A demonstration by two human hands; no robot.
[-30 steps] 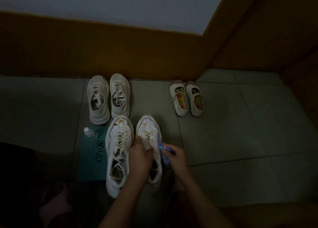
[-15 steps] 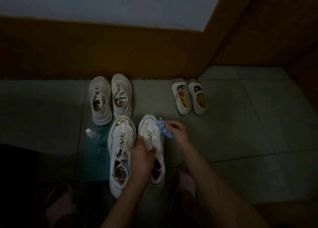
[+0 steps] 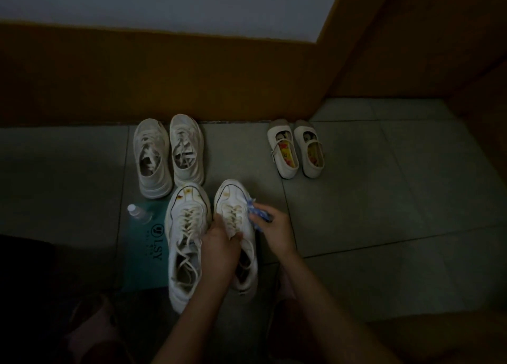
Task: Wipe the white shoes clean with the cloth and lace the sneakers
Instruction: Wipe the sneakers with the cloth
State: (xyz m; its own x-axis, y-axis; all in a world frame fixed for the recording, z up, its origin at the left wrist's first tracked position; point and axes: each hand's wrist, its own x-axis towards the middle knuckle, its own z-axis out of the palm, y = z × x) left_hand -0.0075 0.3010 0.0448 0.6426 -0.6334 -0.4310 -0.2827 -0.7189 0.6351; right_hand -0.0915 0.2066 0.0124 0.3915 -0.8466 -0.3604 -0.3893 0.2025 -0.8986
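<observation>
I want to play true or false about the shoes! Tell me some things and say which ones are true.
1. The right hand holds a blue cloth against the sneaker. True.
2. The left hand lies flat on the floor. False: it grips that sneaker over its laces.
3. The other sneaker has brownish stains on its toe. True.
4. The small bottle is tucked inside a shoe. False: it sits at the corner of the teal mat.
5. The strap shoes stand near the wall, apart from the sneakers. True.
</observation>
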